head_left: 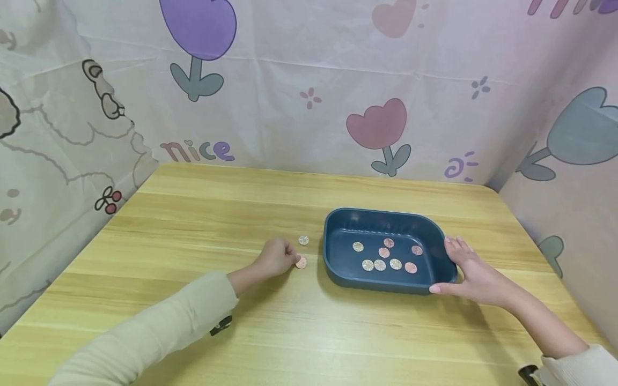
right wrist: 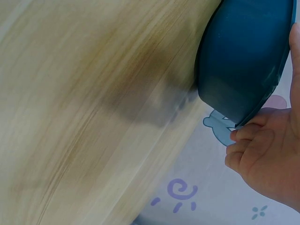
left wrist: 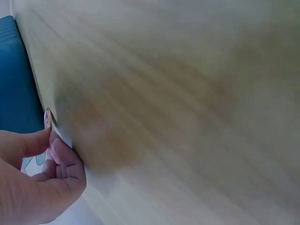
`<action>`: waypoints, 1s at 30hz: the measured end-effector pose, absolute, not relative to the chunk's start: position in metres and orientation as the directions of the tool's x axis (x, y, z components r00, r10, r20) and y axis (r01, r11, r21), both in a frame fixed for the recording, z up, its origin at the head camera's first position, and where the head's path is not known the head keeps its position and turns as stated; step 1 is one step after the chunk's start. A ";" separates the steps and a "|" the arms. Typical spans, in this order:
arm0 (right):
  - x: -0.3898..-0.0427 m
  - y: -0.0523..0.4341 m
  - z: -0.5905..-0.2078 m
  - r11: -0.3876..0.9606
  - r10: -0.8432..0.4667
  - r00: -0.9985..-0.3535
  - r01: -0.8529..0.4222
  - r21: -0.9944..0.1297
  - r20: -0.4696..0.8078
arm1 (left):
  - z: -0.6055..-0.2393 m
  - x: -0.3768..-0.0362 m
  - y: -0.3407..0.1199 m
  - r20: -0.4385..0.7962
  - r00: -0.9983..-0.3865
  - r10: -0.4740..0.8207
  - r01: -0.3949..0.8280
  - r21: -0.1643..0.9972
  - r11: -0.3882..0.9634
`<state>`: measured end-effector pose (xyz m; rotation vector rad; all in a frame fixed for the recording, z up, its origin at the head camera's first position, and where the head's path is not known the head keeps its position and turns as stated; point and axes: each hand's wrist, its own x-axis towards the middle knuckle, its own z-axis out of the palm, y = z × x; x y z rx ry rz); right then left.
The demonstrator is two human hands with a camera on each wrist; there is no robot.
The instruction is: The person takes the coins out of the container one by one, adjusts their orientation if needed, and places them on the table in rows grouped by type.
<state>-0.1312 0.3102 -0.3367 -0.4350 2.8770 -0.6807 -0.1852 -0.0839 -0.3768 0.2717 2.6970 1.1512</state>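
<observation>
The left sleeve is pale cream, long and softly creased, with a plain cuff; the right sleeve (partly cut off by the edge) is similarly pale. Black fittings show beside both cuffs.

A yellowish wood-grained table carries a dark blue tray. Left of the tray, a silvery coin lies flat; whether a coppery coin, also left, touches the table is unclear.
</observation>
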 end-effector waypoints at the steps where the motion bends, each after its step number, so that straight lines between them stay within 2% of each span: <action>1: -0.131 0.310 -0.337 0.855 -0.315 -0.946 -0.247 -0.456 -0.079 | -0.376 -0.185 -0.083 -0.111 -0.965 0.239 0.089 0.717 0.692; 11: -0.131 0.309 -0.336 0.855 -0.311 -0.947 -0.242 -0.458 -0.081 | -0.376 -0.190 -0.075 -0.160 -0.972 0.169 0.039 0.603 0.796; 17: -0.131 0.309 -0.335 0.859 -0.306 -0.948 -0.238 -0.453 -0.083 | -0.373 -0.189 -0.075 -0.151 -0.974 0.167 0.034 0.636 0.771; 21: -0.131 0.309 -0.335 0.858 -0.307 -0.948 -0.238 -0.455 -0.083 | -0.365 -0.189 -0.076 -0.069 -0.978 0.196 0.094 0.696 0.712; 25: -0.131 0.310 -0.336 0.857 -0.307 -0.948 -0.238 -0.457 -0.082 | -0.353 -0.190 -0.071 0.053 -0.968 0.247 0.205 0.735 0.646; 30: -0.132 0.310 -0.336 0.850 -0.313 -0.946 -0.242 -0.468 -0.080 | -0.338 -0.190 -0.057 0.113 -0.957 0.267 0.247 0.798 0.549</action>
